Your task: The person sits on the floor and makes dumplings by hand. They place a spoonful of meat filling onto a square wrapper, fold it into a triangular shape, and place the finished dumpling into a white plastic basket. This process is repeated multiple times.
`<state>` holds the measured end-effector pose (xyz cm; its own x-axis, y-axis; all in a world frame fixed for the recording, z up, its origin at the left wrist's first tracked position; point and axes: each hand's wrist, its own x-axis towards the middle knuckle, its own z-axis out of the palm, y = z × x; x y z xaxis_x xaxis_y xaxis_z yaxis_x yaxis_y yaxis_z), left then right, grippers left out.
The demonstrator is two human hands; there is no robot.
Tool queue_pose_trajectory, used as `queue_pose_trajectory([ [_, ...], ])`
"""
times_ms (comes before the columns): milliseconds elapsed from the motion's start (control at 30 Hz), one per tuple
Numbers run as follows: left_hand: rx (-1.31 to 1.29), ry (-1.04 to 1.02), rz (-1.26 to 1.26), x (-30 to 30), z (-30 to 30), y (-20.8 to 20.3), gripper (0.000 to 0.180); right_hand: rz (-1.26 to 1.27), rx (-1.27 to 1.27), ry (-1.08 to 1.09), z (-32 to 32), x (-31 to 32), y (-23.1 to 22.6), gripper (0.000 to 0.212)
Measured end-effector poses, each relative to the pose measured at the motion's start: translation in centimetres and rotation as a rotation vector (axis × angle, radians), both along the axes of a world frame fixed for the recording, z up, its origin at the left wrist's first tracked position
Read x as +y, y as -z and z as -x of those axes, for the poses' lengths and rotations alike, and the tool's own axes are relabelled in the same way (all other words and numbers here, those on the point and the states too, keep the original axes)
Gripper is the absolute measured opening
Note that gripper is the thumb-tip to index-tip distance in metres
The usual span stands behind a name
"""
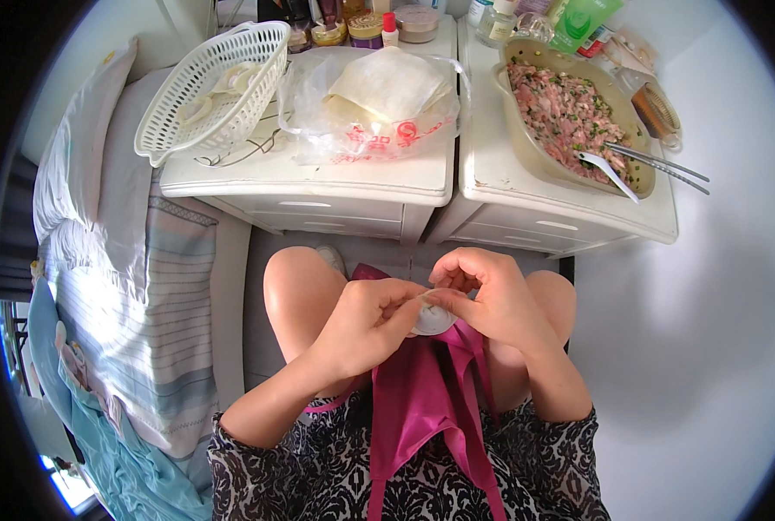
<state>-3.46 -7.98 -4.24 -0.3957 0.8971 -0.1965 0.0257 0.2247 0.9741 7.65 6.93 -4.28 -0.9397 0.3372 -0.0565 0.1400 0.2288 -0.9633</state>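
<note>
Between my knees, above a magenta apron (418, 408), I hold a small white wonton (434, 321) of folded dough. The thumb and fingers of my left hand (374, 317) pinch its left edge. My right hand (485, 300) closes on its upper right edge, with fingertips partly hidden behind the thumb. Ahead, a stack of pale dough wrappers (392, 84) lies in an opened clear plastic bag (318, 113). To the right stands a beige basin (512, 117) of pink minced meat (570, 117) with green bits. A white spoon (609, 176) and metal chopsticks (665, 165) rest in it.
A white slotted basket (157, 139) with a few folded wontons (198, 110) tilts on a wire rack at the left of the white cabinet (318, 181). Jars and bottles (496, 23) crowd the back. A hairbrush (656, 111) lies beside the basin. A bed (179, 321) is at left.
</note>
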Motion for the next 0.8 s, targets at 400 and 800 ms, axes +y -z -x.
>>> queue_pose_trajectory([
  [400,-0.117,-0.18,-0.025,1.0,0.9,1.1,0.014,0.5,0.151,0.251,-0.9,0.2,3.4,0.031],
  [800,-0.219,-0.427,-0.155,2.6,1.4,3.2,0.012,0.627,0.371,0.238,-0.6,-3.6,4.1,0.045],
])
